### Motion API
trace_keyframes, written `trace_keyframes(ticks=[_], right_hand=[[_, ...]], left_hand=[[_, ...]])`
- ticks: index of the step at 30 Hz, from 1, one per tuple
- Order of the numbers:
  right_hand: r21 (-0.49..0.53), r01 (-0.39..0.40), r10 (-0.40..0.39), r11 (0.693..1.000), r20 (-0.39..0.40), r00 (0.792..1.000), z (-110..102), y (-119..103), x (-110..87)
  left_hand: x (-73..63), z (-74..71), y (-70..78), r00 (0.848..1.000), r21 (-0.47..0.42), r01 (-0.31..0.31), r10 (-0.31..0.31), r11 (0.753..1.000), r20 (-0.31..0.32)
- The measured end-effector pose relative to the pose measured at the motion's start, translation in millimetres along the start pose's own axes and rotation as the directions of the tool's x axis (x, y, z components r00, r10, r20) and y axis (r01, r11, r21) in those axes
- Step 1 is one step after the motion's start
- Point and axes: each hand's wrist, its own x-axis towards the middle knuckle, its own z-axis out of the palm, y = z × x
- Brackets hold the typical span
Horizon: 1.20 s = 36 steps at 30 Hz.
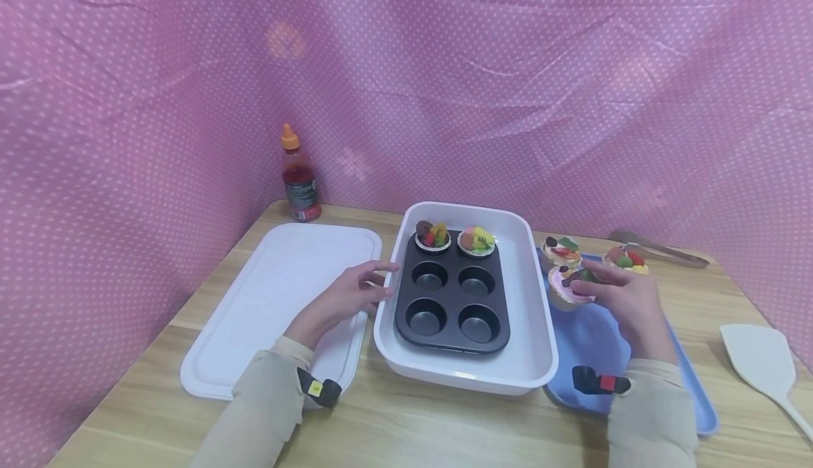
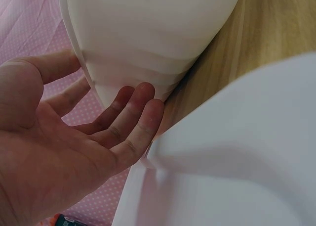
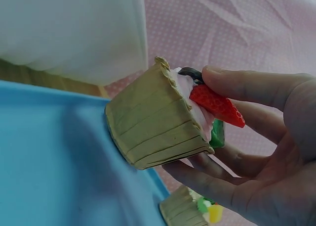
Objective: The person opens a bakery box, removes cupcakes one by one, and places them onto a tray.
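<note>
My right hand (image 1: 625,306) holds a toy cupcake (image 3: 158,119) with a pale paper cup, pink cream and a red strawberry slice. Its thumb presses the topping while other fingers lie along the cup's far side. The cupcake is tilted, its base overlapping the blue tray (image 3: 34,137) in the right wrist view. With loosely bent fingers, my left hand (image 1: 349,291) touches the left rim of the white bin (image 1: 470,380). Inside that bin lies a dark muffin pan (image 1: 452,291), with a fruit-topped cupcake (image 1: 434,236) and another cupcake (image 1: 476,241) in its far cups.
Two more cupcakes, one with red topping (image 1: 562,250) and one with mixed fruit (image 1: 625,260), stand at the blue tray's far end. A white lid (image 1: 279,291) lies left. A sauce bottle (image 1: 300,182), tongs (image 1: 660,249) and a white spatula (image 1: 759,358) are around.
</note>
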Motion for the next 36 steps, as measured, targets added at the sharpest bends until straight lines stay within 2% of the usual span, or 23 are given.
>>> trace_keyframes(ticks=[9, 20, 26, 36], right_hand=[[-0.018, 0.016, -0.015, 1.000, 0.047, 0.999, 2, 7, 2.6], [0.019, -0.046, 0.044, 0.999, 0.080, 0.996, 1, 12, 3.8], [0.002, -0.015, 0.015, 1.000, 0.058, 0.998, 2, 14, 3.9], [-0.002, -0.024, 0.024, 1.000, 0.093, 0.995, 1, 19, 4.6]], left_hand=[[-0.3, -0.7, -0.1, 1.000, 0.001, 0.004, -0.004, 1.000, -0.004], [-0.4, -0.3, 0.2, 1.000, -0.010, 0.001, -0.001, 1.000, 0.000], [-0.4, -0.4, 0.1, 1.000, -0.012, -0.003, 0.003, 1.000, -0.001], [0.7, 0.3, -0.1, 1.000, -0.010, 0.007, -0.007, 1.000, -0.003]])
